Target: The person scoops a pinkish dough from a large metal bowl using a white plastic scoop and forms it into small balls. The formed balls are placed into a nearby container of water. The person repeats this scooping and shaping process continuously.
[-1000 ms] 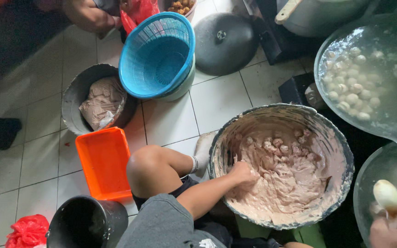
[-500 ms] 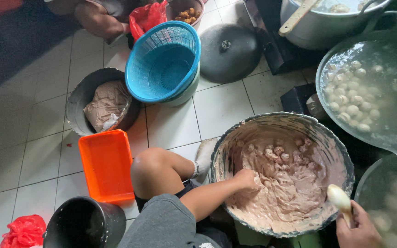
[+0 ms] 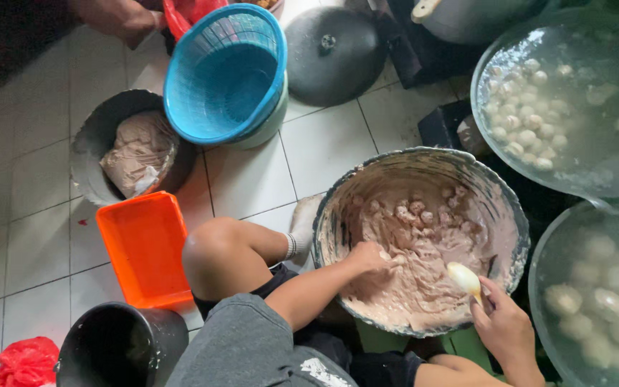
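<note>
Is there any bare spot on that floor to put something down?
Yes: bare tiles lie between the blue basket, the dark lid and the paste bowl, and at far left beside the orange tray. The right side is crowded: pots of balls crowd the bowl, where the left hand and right hand work.

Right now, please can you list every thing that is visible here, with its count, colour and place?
Large bowl of paste: one, grey, pinkish paste, centre.
Pans of water with pale balls: two, metal, right side.
Basket: one, blue, top centre.
Lid: one, dark, top centre.
Small bowl of paste: one, grey, left.
Tray: one, orange, floor, left.
Bucket: one, black, bottom left.
Plastic bag: one, red, bottom left corner.
Another person's hand: one, top left.
Spoon: one, pale, held in right hand.
Left hand: in the paste.
Right hand: holds the spoon.
</note>
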Tool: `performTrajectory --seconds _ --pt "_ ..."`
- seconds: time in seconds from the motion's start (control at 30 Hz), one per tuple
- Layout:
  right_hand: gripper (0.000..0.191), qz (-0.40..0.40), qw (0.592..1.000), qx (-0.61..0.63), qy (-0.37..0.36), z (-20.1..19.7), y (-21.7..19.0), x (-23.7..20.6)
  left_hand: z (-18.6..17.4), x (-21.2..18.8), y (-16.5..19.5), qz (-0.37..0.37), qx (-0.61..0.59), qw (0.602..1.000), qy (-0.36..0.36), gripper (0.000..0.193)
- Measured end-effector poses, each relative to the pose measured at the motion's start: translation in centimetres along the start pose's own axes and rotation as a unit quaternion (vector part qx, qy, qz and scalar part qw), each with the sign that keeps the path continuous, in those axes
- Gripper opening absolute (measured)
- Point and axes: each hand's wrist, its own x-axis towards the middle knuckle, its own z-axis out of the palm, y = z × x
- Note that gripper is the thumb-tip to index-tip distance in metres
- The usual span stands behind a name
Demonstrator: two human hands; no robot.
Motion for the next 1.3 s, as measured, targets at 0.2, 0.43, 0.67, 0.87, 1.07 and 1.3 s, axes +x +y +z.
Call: performTrajectory --seconds 0.2,0.43,0.67,0.87,1.07,1.3 --pt "0.048 0.013 1.000 0.002 -0.013 -0.7 -1.1 -0.4 0.3 -1.4 1.3 0.063 0.003 0.998 0.014 0.056" --pt "0.049 0.012 1.000 0.015 -0.013 -1.1 -1.4 -0.6 1.8 -0.6 0.5 0.067 0.029 0.997 0.019 0.056" --pt "0.050 -0.047 0.999 0.018 0.015 -1.7 -1.8 -0.7 2.3 -0.4 1.0 0.114 -0.067 0.988 0.085 0.051" --pt "0.049 -0.066 0.997 0.033 0.012 -2.1 -0.8 -1.7 3.0 -0.9 1.1 0.017 -0.117 0.986 0.121 0.051" --pt "0.050 -0.088 0.995 0.050 0.014 -2.9 -1.5 -1.9 -0.2 -1.4 2.2 0.081 -0.138 0.968 0.194 0.039" --pt "0.025 -0.086 0.995 0.050 0.023 -3.8 -3.1 -0.4 -4.5 1.8 4.6 0.345 -0.067 0.874 0.335 0.031"
